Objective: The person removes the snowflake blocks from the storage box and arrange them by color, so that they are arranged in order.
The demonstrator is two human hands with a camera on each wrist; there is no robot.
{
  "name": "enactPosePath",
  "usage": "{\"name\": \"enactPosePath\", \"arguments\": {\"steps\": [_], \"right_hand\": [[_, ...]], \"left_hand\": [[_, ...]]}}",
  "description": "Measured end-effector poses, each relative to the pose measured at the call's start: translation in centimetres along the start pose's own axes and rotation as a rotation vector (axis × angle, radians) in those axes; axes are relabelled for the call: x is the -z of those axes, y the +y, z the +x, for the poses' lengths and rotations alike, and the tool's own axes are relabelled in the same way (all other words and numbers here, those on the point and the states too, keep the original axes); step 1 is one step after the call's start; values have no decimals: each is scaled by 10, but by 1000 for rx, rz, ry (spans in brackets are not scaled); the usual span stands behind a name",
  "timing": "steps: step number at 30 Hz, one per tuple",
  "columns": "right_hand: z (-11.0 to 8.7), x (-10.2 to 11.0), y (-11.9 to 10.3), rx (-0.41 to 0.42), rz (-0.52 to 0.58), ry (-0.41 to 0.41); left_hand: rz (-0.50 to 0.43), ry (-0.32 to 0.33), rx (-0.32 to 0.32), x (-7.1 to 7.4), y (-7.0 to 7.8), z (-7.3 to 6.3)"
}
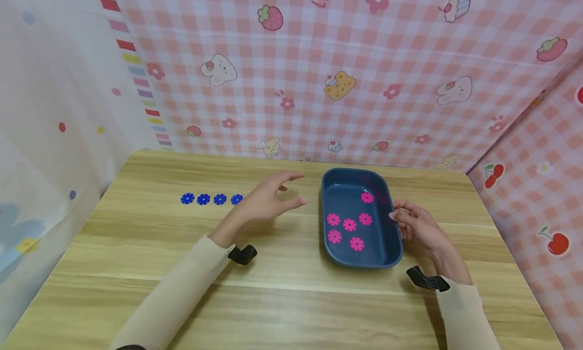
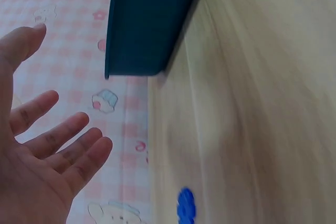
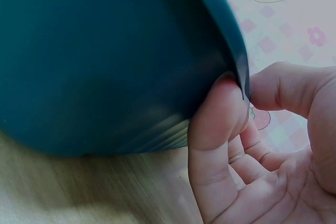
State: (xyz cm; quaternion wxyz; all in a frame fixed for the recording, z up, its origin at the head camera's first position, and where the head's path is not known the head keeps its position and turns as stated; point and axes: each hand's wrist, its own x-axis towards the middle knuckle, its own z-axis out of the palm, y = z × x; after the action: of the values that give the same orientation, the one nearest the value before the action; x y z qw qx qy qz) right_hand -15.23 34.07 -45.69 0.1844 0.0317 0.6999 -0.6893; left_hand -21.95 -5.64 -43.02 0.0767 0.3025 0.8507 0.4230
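Observation:
A dark blue rectangular tray (image 1: pixel 375 244) with rounded corners stands on the table, several pink notched discs (image 1: pixel 349 224) lying flat inside it. My right hand (image 1: pixel 421 227) pinches the tray's right rim between thumb and fingers; the right wrist view shows the thumb outside and a fingertip (image 3: pixel 218 114) tucked under the lip. Left of the tray, my left hand (image 1: pixel 268 198) hovers with fingers apart and nothing in them. Behind that hand, a row of several blue notched discs (image 1: pixel 203 199) lies on the table, the rightmost close to the wrist.
The wooden table (image 1: pixel 291 314) reaches back to a pink checked cloth (image 1: pixel 296 61) hung behind it. Another patterned cloth (image 1: pixel 537 198) hangs at the right, and a whitish dotted one (image 1: pixel 59 87) at the left. Each wrist carries a black mount (image 1: pixel 243 255).

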Motion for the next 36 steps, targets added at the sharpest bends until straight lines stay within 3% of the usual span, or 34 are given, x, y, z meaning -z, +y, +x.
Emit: {"name": "enactPosePath", "arguments": {"steps": [11, 23, 30, 36], "right_hand": [[1, -1, 2, 5, 26, -10], [1, 0, 1, 14, 36, -17], [0, 1, 0, 4, 42, -15], [0, 1, 1, 6, 52, -14]], "left_hand": [[0, -52, -73, -12, 19, 30], [-11, -137, -71, -34, 30, 60], [53, -126, -75, -41, 42, 70], [45, -144, -72, -45, 49, 84]]}}
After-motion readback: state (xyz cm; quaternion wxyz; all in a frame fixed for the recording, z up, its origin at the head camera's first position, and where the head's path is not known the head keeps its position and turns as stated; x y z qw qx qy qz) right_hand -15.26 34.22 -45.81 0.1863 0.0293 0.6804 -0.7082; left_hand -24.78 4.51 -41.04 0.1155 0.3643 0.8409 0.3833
